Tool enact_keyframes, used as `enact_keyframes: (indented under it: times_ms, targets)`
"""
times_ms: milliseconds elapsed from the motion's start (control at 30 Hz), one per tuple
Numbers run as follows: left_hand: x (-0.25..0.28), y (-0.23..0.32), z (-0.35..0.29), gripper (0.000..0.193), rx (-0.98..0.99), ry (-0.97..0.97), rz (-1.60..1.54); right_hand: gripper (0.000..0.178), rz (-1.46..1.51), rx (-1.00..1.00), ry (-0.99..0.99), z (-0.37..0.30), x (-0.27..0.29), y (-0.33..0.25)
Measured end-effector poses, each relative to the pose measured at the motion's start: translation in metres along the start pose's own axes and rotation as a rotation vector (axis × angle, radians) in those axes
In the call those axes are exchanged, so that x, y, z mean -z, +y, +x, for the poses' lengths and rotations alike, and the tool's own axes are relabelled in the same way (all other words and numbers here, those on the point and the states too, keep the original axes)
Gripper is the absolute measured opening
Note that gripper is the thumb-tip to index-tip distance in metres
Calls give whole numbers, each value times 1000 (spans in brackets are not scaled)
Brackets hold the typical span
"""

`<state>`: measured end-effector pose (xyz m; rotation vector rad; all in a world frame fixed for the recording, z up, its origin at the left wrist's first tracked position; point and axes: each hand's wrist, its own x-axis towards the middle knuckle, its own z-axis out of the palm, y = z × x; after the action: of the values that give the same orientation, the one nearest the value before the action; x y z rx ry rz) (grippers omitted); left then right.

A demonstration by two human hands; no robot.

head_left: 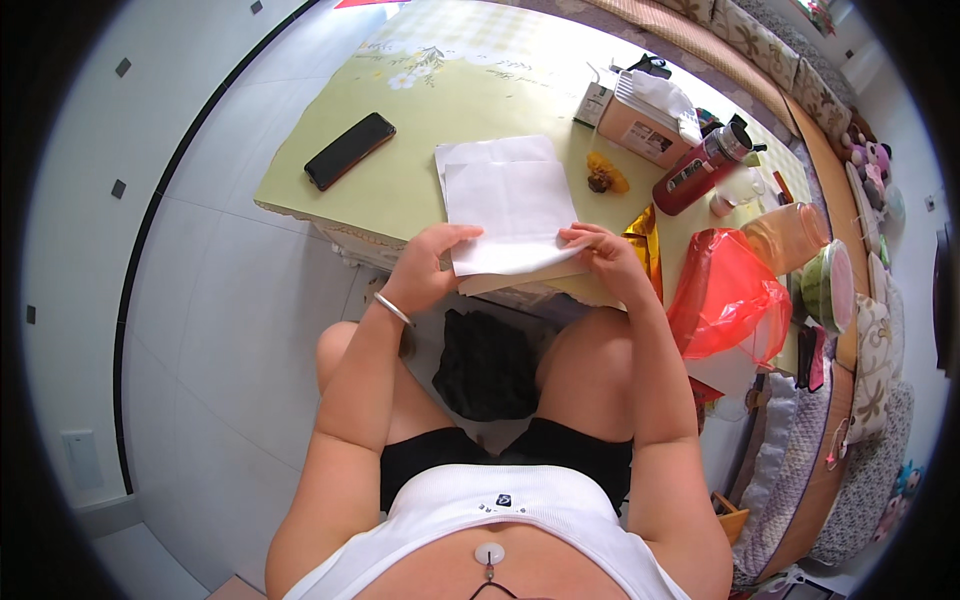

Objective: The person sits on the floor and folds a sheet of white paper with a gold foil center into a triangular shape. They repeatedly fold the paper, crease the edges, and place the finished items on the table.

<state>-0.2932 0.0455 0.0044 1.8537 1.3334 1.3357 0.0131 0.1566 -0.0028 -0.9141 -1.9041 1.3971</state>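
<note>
A white sheet of paper with faint crease lines lies at the table's near edge, its front edge reaching slightly past it. More white paper shows beneath it at the far side. My left hand, a silver bangle on its wrist, grips the near left corner, thumb on top and fingers mostly hidden. At the near right corner my right hand pinches the sheet with bent fingers. The paper's near right edge curls up a little beside that hand.
On the tablecloth lie a black phone and a small yellow-brown object. To the right are a tissue box, red thermos, gold foil packet, red plastic bag, jar and cut watermelon. A black bag hangs below.
</note>
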Motion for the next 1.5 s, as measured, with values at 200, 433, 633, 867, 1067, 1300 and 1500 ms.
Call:
enact_keyframes:
  times_ms: [200,433,633,867,1067,1300,1500]
  targets:
    - [-17,-31,7,29,431,233,-150,23,-189,-177,360,25,-23,1]
    - [-36,-26,17,47,174,442,548,33,-675,-139,522,46,-39,-5]
    - [-36,-15,16,49,186,382,651,37,-854,-245,529,52,-45,-3]
    - [-38,-20,14,30,92,350,734,39,-863,-286,522,55,-46,-5]
    - [-37,-20,13,29,78,345,754,38,-862,-314,500,56,-47,-11]
    - [-39,-18,14,27,67,348,787,37,-882,-271,518,53,-48,-9]
    - [-41,-4,16,43,111,310,925,36,-933,-216,543,51,-50,-4]
